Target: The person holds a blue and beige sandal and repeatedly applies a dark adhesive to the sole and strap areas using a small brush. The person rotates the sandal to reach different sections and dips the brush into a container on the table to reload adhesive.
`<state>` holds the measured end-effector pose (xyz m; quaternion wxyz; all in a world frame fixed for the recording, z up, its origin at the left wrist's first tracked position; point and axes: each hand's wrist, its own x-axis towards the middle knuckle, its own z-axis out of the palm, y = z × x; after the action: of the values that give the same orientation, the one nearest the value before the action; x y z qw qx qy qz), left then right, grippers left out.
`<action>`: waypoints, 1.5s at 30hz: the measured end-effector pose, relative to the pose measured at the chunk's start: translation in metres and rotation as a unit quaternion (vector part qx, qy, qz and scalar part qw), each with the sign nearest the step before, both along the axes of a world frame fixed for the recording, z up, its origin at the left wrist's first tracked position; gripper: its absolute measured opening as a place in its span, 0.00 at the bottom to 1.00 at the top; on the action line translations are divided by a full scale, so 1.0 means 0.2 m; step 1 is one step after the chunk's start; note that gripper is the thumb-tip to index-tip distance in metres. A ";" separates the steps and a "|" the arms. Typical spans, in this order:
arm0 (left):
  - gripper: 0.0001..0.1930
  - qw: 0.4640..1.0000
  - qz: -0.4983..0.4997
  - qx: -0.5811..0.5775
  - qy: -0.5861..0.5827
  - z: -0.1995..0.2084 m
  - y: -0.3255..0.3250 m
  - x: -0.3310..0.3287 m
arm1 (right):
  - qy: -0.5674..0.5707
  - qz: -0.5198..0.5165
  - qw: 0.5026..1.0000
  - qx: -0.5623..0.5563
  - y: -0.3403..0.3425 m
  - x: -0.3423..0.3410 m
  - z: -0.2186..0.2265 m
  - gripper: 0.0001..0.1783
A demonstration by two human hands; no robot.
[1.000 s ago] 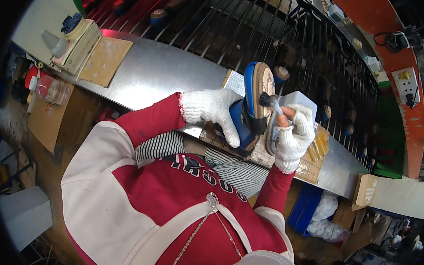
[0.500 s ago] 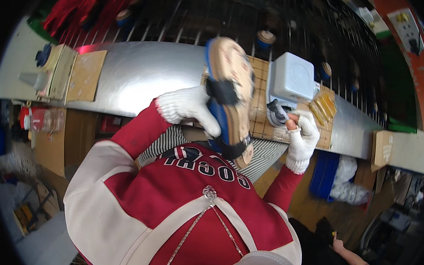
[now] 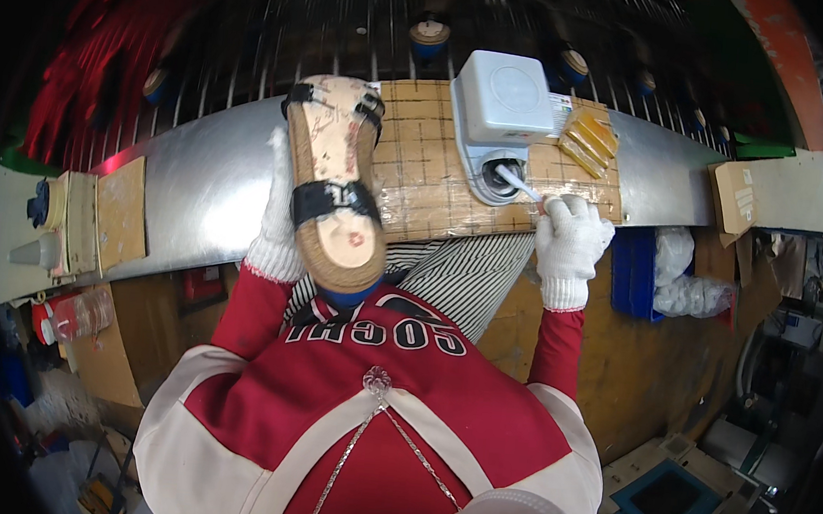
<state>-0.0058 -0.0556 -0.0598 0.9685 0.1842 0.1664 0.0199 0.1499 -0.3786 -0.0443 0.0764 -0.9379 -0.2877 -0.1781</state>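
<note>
My left hand [image 3: 278, 232], in a white knit glove, grips a sandal [image 3: 339, 189] by its left side. The sandal is on a blue shoe last [image 3: 345, 298], with its pale underside facing up and black straps folded across it; most of my fingers are hidden behind it. My right hand [image 3: 573, 236], also gloved, is closed on the white handle of a brush [image 3: 521, 185]. The brush's far end dips into the round cup [image 3: 496, 192] at the foot of a light grey dispenser [image 3: 506, 100].
A taped cardboard sheet [image 3: 415, 151] lies under the dispenser on the metal bench [image 3: 209, 183]. Yellow blocks [image 3: 590, 141] sit to the dispenser's right. Beyond is a rack of rods [image 3: 379, 52] carrying several lasts. A blue crate [image 3: 632, 274] stands low at right.
The sandal has turned so its underside faces up more squarely, with my left hand now along its side. My right hand has lowered the brush into the cup. The whole view has shifted.
</note>
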 end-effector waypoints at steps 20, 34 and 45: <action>0.36 0.915 -0.019 0.397 -0.068 0.08 -0.10 0.12 | 0.143 0.118 0.901 0.391 0.34 -0.12 0.29 0.11; 0.36 0.899 -0.014 0.438 -0.007 0.14 0.02 -0.07 | 0.179 0.172 0.905 0.345 0.68 -0.16 0.26 0.09; 0.45 0.910 -0.003 0.412 -0.047 0.16 0.07 -0.08 | 0.193 0.257 0.894 0.312 0.72 -0.07 0.27 0.10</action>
<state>-0.0217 -0.0412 -0.0284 0.8136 0.5658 0.0970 0.0925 0.1362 -0.2355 0.0104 0.4628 -0.7748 -0.4281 -0.0481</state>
